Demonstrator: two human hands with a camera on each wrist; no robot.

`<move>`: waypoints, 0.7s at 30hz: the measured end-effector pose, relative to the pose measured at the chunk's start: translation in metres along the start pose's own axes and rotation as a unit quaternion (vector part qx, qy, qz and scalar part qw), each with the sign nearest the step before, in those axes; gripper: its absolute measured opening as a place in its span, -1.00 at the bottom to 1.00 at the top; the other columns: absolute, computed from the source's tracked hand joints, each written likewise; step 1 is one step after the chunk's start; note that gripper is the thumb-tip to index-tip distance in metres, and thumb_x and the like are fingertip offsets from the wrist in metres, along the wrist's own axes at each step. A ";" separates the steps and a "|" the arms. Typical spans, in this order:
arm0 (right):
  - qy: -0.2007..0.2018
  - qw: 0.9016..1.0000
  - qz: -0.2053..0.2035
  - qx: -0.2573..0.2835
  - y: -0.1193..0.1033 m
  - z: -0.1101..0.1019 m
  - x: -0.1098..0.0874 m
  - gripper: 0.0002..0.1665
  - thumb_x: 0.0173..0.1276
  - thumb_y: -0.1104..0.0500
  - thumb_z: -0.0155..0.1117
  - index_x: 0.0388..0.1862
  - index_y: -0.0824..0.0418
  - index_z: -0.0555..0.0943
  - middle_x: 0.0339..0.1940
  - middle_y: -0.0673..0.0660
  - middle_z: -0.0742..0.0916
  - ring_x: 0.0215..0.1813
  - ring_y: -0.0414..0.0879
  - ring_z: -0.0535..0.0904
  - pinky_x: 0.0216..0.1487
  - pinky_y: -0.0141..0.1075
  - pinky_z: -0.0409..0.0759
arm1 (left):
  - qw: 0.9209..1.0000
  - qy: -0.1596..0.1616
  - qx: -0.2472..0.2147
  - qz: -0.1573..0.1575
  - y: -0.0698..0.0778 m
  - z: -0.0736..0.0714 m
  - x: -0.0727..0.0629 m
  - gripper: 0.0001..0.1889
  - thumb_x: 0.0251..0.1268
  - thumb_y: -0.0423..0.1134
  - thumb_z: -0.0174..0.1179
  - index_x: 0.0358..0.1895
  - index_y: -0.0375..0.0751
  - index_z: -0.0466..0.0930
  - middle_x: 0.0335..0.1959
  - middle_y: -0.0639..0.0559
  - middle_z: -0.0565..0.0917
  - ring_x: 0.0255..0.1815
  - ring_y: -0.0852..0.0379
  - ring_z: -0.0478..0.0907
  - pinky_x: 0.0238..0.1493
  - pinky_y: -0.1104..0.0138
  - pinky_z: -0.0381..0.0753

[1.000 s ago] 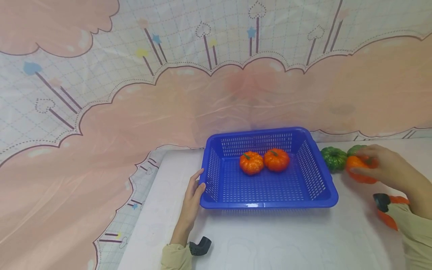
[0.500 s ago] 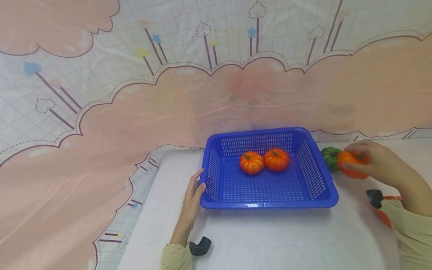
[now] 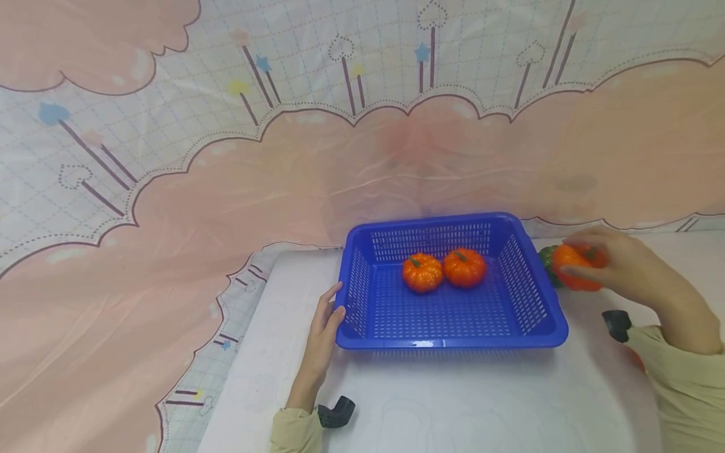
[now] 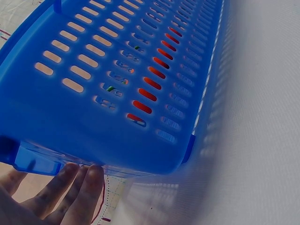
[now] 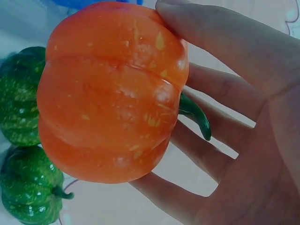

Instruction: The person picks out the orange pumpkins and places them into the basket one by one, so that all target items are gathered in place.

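My right hand [image 3: 617, 264] grips a small orange pumpkin [image 5: 112, 93] just right of the basket, thumb on one side and fingers on the other. Its curved green stem [image 5: 196, 115] points toward the palm. A green pumpkin [image 3: 546, 264] is partly hidden behind it; the right wrist view has two green pumpkins, the lower one [image 5: 33, 183] showing its stem. The blue plastic basket [image 3: 447, 344] contains two orange pumpkins, a lighter one [image 3: 421, 273] and a redder one [image 3: 464, 268]. Straight fingers of my left hand [image 3: 323, 333] rest against the basket's left end, at its rim.
Another orange object [image 3: 637, 359] lies mostly hidden under the right sleeve. Black camera mounts sit at the left wrist [image 3: 337, 413] and the right wrist [image 3: 617, 324]. Behind the white table [image 3: 453, 402] hangs a patterned cloth [image 3: 368, 163], close to the basket's back edge.
My right hand has moved left and slightly back with the orange pumpkin, toward the basket, covering more of the green pumpkins. The left hand and basket have stayed put.
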State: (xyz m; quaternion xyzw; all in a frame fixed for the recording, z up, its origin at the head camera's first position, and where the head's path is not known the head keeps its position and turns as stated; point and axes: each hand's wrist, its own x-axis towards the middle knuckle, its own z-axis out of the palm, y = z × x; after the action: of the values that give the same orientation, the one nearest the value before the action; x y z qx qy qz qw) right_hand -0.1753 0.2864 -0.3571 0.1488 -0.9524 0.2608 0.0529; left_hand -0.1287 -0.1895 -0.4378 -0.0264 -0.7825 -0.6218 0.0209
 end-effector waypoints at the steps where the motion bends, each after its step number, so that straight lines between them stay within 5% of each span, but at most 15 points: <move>1: 0.005 1.000 -0.005 -0.001 -0.002 0.000 0.001 -0.39 0.21 0.13 0.50 0.14 0.45 0.56 0.08 0.45 0.63 0.11 0.35 0.50 0.05 0.34 0.44 | 1.000 0.000 0.000 0.000 0.000 0.000 0.000 -0.50 0.60 -0.02 -0.12 0.52 0.14 0.17 0.53 -0.15 0.23 0.50 -0.24 0.22 0.42 -0.28 0.14; 21: 0.001 1.000 -0.006 0.012 -0.024 -0.008 0.011 -0.34 0.20 0.09 0.50 0.19 0.43 0.56 0.17 0.47 0.57 0.22 0.40 0.41 0.15 0.36 0.37 | 1.000 -0.002 -0.006 0.002 0.002 0.000 -0.001 -0.50 0.60 -0.05 -0.12 0.52 0.12 0.17 0.53 -0.15 0.22 0.50 -0.24 0.22 0.43 -0.27 0.14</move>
State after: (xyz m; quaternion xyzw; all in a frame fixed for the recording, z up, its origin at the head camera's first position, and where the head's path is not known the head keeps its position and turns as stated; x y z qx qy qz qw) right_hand -0.1778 0.2678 -0.3370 0.1552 -0.9481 0.2721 0.0537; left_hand -0.1281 -0.1895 -0.4361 -0.0292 -0.7787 -0.6265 0.0202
